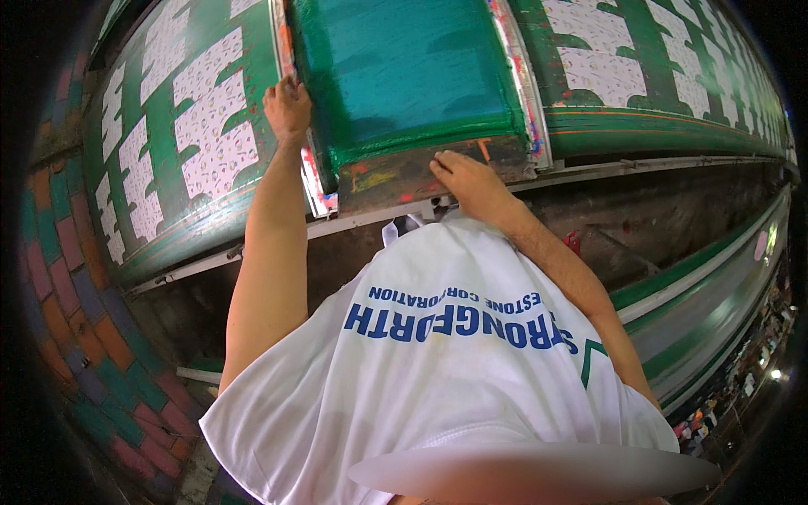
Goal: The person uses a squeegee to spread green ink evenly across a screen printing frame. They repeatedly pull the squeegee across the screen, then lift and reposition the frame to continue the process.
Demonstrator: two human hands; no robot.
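A printing screen frame [289,50] with a blue-green mesh [404,71] and green ink along its inner edges lies on the long green table. My left hand [288,109] is closed over the frame's left rail, fingers curled around it. My right hand [471,183] rests on the paint-stained board [379,178] at the frame's near end. Its visible fingers point left and lie on the board; the underside of this hand is hidden. White printed fabric pieces [216,139] lie flat on the table left of the frame, with similar fabric panels [602,76] to its right.
A pale metal rail [589,172] runs along the table's near edge, close to my body. Another long green table [715,311] stands at the lower right, with a cluttered area beyond it. Coloured paving bricks [93,320] cover the floor at left.
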